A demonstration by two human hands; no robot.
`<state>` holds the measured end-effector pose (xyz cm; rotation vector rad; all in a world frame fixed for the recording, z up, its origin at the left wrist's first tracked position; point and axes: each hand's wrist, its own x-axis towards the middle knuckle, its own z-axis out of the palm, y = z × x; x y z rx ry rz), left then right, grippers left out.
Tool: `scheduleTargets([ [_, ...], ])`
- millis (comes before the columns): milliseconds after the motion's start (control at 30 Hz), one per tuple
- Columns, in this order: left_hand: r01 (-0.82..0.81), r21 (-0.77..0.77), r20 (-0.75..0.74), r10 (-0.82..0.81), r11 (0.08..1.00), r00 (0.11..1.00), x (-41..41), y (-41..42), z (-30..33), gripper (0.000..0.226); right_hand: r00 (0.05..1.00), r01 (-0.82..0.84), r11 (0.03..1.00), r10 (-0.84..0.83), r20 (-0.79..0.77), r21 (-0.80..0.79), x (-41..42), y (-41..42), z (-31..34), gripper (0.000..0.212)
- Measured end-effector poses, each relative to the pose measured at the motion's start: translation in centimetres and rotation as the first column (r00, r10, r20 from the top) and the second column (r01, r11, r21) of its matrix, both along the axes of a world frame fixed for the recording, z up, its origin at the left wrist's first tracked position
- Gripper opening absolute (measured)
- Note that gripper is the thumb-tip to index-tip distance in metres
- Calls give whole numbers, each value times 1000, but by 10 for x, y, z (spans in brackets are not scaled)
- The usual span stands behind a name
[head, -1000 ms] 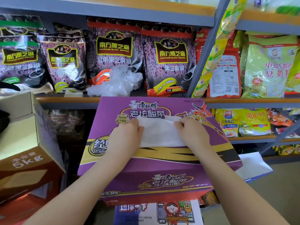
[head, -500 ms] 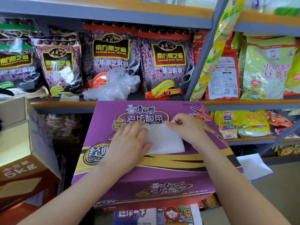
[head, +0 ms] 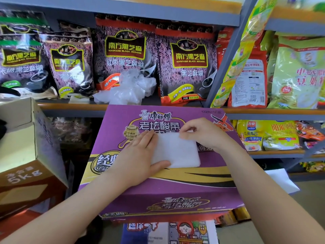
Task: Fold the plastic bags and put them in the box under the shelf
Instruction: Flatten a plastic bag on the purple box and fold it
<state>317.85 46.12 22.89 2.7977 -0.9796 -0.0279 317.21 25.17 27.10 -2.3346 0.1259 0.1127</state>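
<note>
A folded white plastic bag (head: 177, 152) lies flat as a rectangle on top of a purple noodle carton (head: 158, 187). My left hand (head: 139, 155) presses flat on the bag's left side, thumb along its lower edge. My right hand (head: 200, 132) pinches the bag's upper right corner. A crumpled heap of clear plastic bags (head: 126, 88) sits on the shelf board just behind the carton. An open brown cardboard box (head: 26, 150) marked 5 kg stands at the left, below that shelf level.
Dark sesame-paste packs (head: 123, 55) stand along the shelf behind the heap. Yellow and red food bags (head: 297, 73) fill the right-hand shelves beyond a grey slanted upright (head: 226, 57). A printed box (head: 168, 233) sits under the carton and a white sheet (head: 281, 180) lies at the right.
The bag has been folded narrower. My left hand slid right and flattened onto it, while my right hand shifted to its upper right corner.
</note>
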Motion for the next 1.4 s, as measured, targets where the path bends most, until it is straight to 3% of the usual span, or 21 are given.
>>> scheduleTargets([
  [133,10,61,21,-11,998,1000,0,1,1,128,1000,23,995,-25,-17,-97,2,1,-2,15],
  [200,19,80,19,-20,997,1000,1,2,1,126,997,61,960,-69,-19,-274,1,4,-2,13],
  [233,19,86,15,-21,996,1000,0,2,2,126,994,112,879,-95,59,-463,-1,9,-3,11],
  [267,17,90,12,-18,996,1000,1,2,2,127,966,221,741,-80,244,-634,-4,15,-8,10],
  [300,12,90,10,-13,996,1000,1,1,2,127,916,322,641,-26,399,-697,-9,25,-13,13],
  [367,0,84,8,-1,996,1000,0,0,2,127,861,271,687,139,489,-674,-22,48,-23,32],
  [433,4,88,-2,-4,996,1000,0,0,2,118,926,-36,769,265,268,-638,-34,66,-34,68],
  [500,14,91,-21,-13,996,1000,0,2,3,115,960,-173,787,270,78,-592,-35,62,-40,83],
  [700,63,151,-86,-51,986,995,2,7,12,130,988,-154,757,136,-78,-635,-24,24,-36,55],
  [833,15,148,-68,-5,989,998,6,-12,22,93,989,-140,750,131,-62,-646,-28,27,-34,56],
  [900,93,77,64,-98,993,993,6,-30,22,76,988,-145,748,142,-57,-648,-28,27,-34,57],
  [967,184,67,41,-187,981,982,9,-39,15,71,987,-152,742,145,-65,-653,-27,24,-35,58],
  [1100,189,95,17,-191,977,981,17,-29,1,95,990,-134,761,129,-55,-635,-26,23,-40,55],
  [1267,145,132,-29,-143,980,989,16,-7,2,102,994,-108,746,62,-94,-657,-33,17,-34,54],
  [1333,133,142,-25,-130,981,991,16,3,1,116,999,-48,710,43,-24,-703,-36,16,-34,55],
  [1400,119,139,-23,-117,983,993,13,12,0,122,982,21,678,123,141,-734,-40,24,-33,65],
])
